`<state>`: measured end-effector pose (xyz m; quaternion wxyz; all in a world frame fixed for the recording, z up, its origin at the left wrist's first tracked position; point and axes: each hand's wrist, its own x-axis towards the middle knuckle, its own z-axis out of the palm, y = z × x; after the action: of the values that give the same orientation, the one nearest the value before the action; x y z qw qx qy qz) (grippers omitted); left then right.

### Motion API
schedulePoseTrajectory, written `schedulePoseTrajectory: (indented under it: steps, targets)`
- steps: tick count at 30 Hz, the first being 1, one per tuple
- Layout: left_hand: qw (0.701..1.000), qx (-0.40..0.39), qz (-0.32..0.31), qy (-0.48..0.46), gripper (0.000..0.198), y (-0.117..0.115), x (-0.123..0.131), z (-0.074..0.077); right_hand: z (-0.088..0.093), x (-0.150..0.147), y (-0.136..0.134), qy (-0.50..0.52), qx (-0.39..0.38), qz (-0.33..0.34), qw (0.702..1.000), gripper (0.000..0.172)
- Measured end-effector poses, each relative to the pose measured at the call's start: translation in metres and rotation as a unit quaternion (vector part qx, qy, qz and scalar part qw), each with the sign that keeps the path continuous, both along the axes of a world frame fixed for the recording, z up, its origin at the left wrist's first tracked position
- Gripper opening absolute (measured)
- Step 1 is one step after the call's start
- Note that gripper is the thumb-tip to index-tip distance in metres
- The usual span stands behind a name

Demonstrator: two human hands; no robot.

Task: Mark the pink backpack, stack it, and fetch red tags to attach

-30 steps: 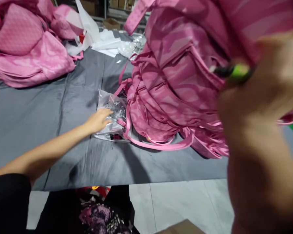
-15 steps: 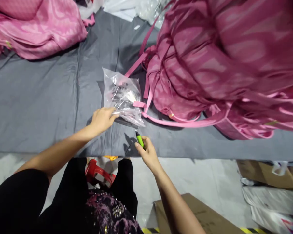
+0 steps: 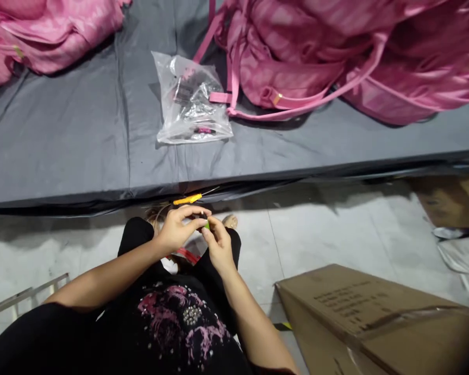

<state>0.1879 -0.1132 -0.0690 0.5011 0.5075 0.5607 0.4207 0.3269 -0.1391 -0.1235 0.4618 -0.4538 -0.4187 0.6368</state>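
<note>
In front of my body, just below the table edge, both hands meet at a small green marker pen (image 3: 207,225) with a dark end. My right hand (image 3: 220,246) pinches its green body between thumb and fingers. My left hand (image 3: 180,228) is closed around the dark end; its fingertips hide most of that end. On the table beyond lies a clear plastic bag (image 3: 191,104) with dark and pink contents, apart from both hands. A pink strap crosses its right side.
Pink backpacks (image 3: 297,62) fill the right of the grey-covered table (image 3: 78,140); another pink bag (image 3: 62,36) lies at the left. A yellow-handled tool (image 3: 187,199) with a thin shaft sits at the table edge. A cardboard box (image 3: 336,307) stands at lower right.
My left hand has let go of the plastic bag and come to the pen. My right hand has drawn the pen back off the table toward my body. The view has tilted down.
</note>
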Motion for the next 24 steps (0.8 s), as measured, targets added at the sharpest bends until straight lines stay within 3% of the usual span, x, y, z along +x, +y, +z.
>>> schedulePoseTrajectory:
  steps: [3,6,11,14,16,19,24]
  targets:
    - [1.000,-0.003,-0.021,0.009,0.017,-0.004,0.022,0.001,-0.003,0.019,-0.010,0.044,-0.022,0.004,0.999,0.025]
    - [0.997,-0.050,-0.051,-0.003,0.020,0.006,0.054,-0.007,-0.013,0.043,-0.011,0.140,-0.050,0.014,0.989,0.029]
    - [0.990,-0.086,-0.102,0.044,0.019,0.038,0.121,-0.025,-0.035,0.091,-0.004,0.298,-0.145,-0.061,0.941,0.035]
    - [0.985,-0.122,-0.122,0.028,0.024,0.055,0.158,-0.043,-0.051,0.118,0.003,0.336,-0.158,-0.106,0.922,0.038]
    - [0.970,-0.188,-0.154,0.009,0.028,0.064,0.177,-0.063,-0.069,0.131,0.007,0.319,-0.173,-0.143,0.921,0.038]
    - [0.934,-0.295,-0.203,0.005,0.039,0.070,0.196,-0.106,-0.106,0.137,0.009,0.297,-0.218,-0.200,0.908,0.041]
    - [0.904,-0.359,-0.229,0.035,0.049,0.062,0.214,-0.178,-0.170,0.133,0.000,0.265,-0.257,-0.250,0.895,0.049]
